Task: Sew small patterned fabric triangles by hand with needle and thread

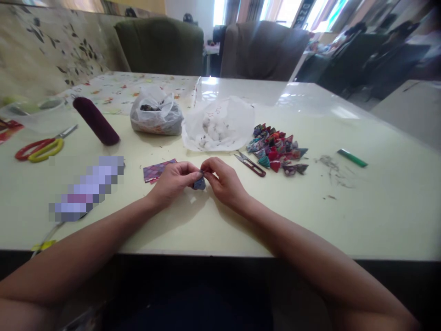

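Just above the table, my left hand (175, 182) pinches a small blue-grey piece of fabric (199, 184) between thumb and fingers. My right hand (222, 180) meets it at the fabric's upper edge, its thumb and fingertips pressed together there; whether they hold a needle or thread is too small to see. Beside my left hand lie patterned fabric pieces (156, 171). To the right of my right hand are thread snips (251, 164) with dark handles, and past them a pile of small stuffed fabric pieces (277, 147) in many colours.
Behind my hands stand an open plastic bag of white stuffing (220, 126) and a tied plastic bag (156, 115). Scissors (44, 146), a dark purple cylinder (96, 120) and a pixelated object (89, 188) with a cable lie left. A green tube (352, 157) and thread scraps (333, 171) lie right.
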Demonstrator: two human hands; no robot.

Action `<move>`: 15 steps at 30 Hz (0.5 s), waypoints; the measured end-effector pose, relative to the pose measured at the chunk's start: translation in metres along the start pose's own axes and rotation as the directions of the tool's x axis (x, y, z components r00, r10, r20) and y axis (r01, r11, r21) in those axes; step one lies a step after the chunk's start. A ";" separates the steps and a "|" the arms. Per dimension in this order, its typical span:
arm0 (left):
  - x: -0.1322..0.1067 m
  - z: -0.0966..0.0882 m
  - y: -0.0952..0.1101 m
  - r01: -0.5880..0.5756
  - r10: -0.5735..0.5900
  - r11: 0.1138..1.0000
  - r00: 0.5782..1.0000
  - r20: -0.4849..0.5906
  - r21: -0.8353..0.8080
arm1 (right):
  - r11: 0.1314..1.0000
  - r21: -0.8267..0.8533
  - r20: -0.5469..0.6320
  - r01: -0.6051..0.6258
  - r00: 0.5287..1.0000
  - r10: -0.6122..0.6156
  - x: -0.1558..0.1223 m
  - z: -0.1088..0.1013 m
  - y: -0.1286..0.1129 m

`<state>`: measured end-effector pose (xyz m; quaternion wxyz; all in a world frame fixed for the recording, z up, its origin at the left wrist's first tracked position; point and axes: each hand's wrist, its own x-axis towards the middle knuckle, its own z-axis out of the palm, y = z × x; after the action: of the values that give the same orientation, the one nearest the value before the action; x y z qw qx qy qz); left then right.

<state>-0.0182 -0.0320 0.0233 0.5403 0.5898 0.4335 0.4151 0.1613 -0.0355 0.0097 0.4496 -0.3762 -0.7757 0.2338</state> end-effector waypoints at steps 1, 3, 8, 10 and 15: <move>0.000 0.000 0.001 -0.014 0.015 1.000 1.000 -0.011 0.028 | 1.000 -0.007 -0.002 0.013 1.000 -0.013 0.000 0.001 0.000; 0.000 0.000 0.001 -0.041 0.044 0.995 0.999 -0.031 0.091 | 0.999 -0.029 -0.003 0.038 0.999 -0.038 -0.001 0.002 0.000; -0.001 0.001 0.001 -0.094 0.101 0.967 0.995 -0.018 0.237 | 0.975 -0.192 0.046 0.109 0.994 -0.103 -0.002 0.002 0.001; -0.001 0.003 0.001 -0.120 0.129 0.951 0.992 -0.014 0.285 | 0.939 -0.312 0.096 0.145 0.988 -0.121 -0.001 0.001 0.002; -0.002 0.006 0.004 -0.156 0.170 0.918 0.985 -0.007 0.363 | 0.805 -0.479 0.093 0.350 0.932 -0.349 0.002 0.000 -0.007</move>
<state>-0.0130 -0.0362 0.0265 0.3777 0.7050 0.4620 0.3832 0.1582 -0.0386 0.0158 0.3751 -0.3281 -0.8651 -0.0563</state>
